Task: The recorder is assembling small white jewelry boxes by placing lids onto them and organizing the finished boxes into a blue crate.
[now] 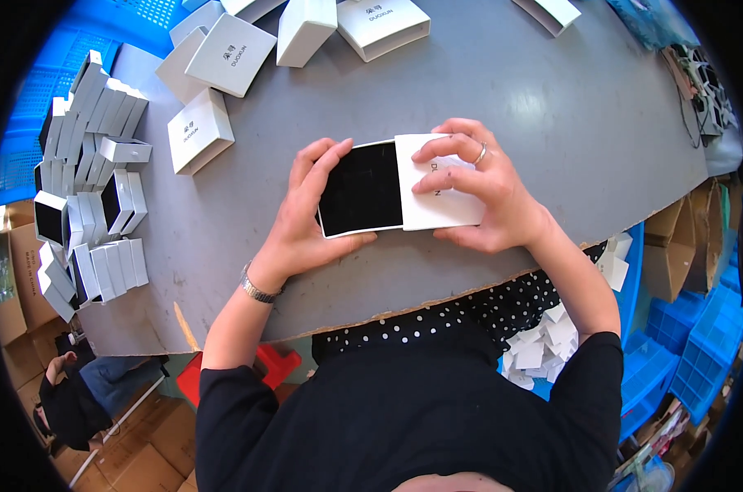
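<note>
Above the grey table I hold a two-part gift box with both hands. Its inner tray (pixel 361 190), white-edged with a black lining, sticks out on the left. The white sleeve (pixel 429 213) covers the tray's right end. My left hand (pixel 298 217) grips the tray's left end, thumb along the near edge and fingers at the far corner. Around the sleeve's right end closes my right hand (pixel 503 193), two fingers lying on its top and the thumb at the near edge. How far the tray reaches inside the sleeve is hidden.
White sleeves (pixel 230 56) lie loosely along the far left of the grey table (pixel 552 123). Stacked black-lined trays (pixel 88 184) line its left edge. White box pieces (pixel 544 348) fill a blue container by my right side. A person (pixel 80 394) sits at lower left.
</note>
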`<act>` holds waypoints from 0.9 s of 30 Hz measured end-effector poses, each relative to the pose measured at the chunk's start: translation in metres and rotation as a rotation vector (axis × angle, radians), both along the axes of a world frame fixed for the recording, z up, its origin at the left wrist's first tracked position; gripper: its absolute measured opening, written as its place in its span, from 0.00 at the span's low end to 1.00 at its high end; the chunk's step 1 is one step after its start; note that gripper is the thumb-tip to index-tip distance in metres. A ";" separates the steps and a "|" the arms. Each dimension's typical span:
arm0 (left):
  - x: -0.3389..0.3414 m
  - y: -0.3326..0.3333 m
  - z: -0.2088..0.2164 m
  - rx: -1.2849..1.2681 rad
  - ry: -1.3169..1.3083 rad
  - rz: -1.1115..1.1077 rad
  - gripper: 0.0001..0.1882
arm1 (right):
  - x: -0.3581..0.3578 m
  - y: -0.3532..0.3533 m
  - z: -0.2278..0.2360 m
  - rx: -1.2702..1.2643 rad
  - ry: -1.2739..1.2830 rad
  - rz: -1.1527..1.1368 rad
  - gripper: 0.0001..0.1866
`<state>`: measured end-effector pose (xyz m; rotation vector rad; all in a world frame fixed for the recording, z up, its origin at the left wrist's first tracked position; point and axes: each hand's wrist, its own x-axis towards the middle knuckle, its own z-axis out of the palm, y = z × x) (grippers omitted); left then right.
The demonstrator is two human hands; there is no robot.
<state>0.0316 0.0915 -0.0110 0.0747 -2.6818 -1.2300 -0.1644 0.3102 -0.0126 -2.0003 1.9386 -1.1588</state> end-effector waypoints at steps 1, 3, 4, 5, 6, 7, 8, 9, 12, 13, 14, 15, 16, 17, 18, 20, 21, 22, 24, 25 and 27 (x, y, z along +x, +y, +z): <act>-0.001 0.000 -0.001 0.039 -0.001 0.007 0.55 | 0.000 -0.001 0.000 -0.008 -0.049 -0.008 0.29; -0.001 0.000 -0.002 0.075 -0.002 0.014 0.56 | 0.001 -0.001 -0.001 -0.017 -0.064 -0.014 0.29; -0.001 0.001 -0.003 0.049 0.004 0.008 0.57 | 0.001 -0.002 -0.001 -0.022 -0.079 -0.018 0.28; 0.000 0.002 -0.003 0.024 0.011 0.003 0.59 | 0.004 -0.001 -0.002 -0.025 -0.078 -0.018 0.28; 0.000 0.002 -0.003 0.011 0.016 0.012 0.59 | 0.007 -0.002 -0.003 -0.019 -0.036 -0.008 0.27; 0.003 0.006 -0.003 0.104 0.075 0.003 0.60 | 0.011 -0.002 -0.001 -0.019 0.006 0.010 0.27; 0.005 0.010 -0.002 0.196 0.135 -0.006 0.62 | 0.015 -0.001 0.002 -0.037 0.011 0.029 0.27; 0.006 0.013 -0.003 0.272 0.101 0.031 0.63 | 0.019 0.000 0.004 -0.006 0.028 0.018 0.27; -0.001 0.023 -0.011 0.352 0.165 0.127 0.61 | 0.025 -0.003 0.004 0.023 0.058 -0.002 0.28; -0.003 0.026 -0.011 0.333 0.173 0.143 0.61 | 0.026 -0.006 0.004 0.022 0.042 -0.020 0.29; -0.002 0.030 -0.012 0.393 0.147 0.150 0.60 | 0.028 -0.010 0.004 0.021 0.027 -0.038 0.31; -0.003 0.037 -0.013 0.462 0.121 0.146 0.60 | 0.034 -0.013 0.004 0.014 0.026 -0.009 0.31; -0.005 0.049 -0.014 0.424 0.164 0.097 0.59 | 0.040 -0.020 0.005 0.001 0.026 0.022 0.31; -0.004 0.059 -0.016 0.426 0.195 0.087 0.58 | 0.044 -0.022 0.006 -0.013 -0.012 0.046 0.31; 0.000 0.066 -0.017 0.519 0.211 0.113 0.56 | 0.050 -0.022 0.007 -0.019 -0.012 0.061 0.31; -0.005 0.062 -0.022 0.449 0.272 0.098 0.53 | 0.058 -0.025 0.009 -0.059 -0.016 -0.042 0.30; -0.005 0.065 -0.023 0.436 0.277 0.117 0.53 | 0.057 -0.031 0.015 -0.107 -0.099 -0.050 0.31; -0.004 0.068 -0.024 0.616 0.276 0.140 0.51 | 0.055 -0.032 0.021 -0.117 -0.101 -0.028 0.31; -0.004 0.063 -0.022 0.777 0.285 0.177 0.49 | 0.055 -0.031 0.031 -0.046 0.024 -0.021 0.32; -0.003 0.057 -0.017 0.644 0.212 0.179 0.49 | 0.059 -0.032 0.038 0.016 0.214 -0.019 0.34; 0.008 0.040 -0.004 0.531 0.071 0.209 0.48 | 0.063 -0.020 0.030 0.110 0.271 0.013 0.34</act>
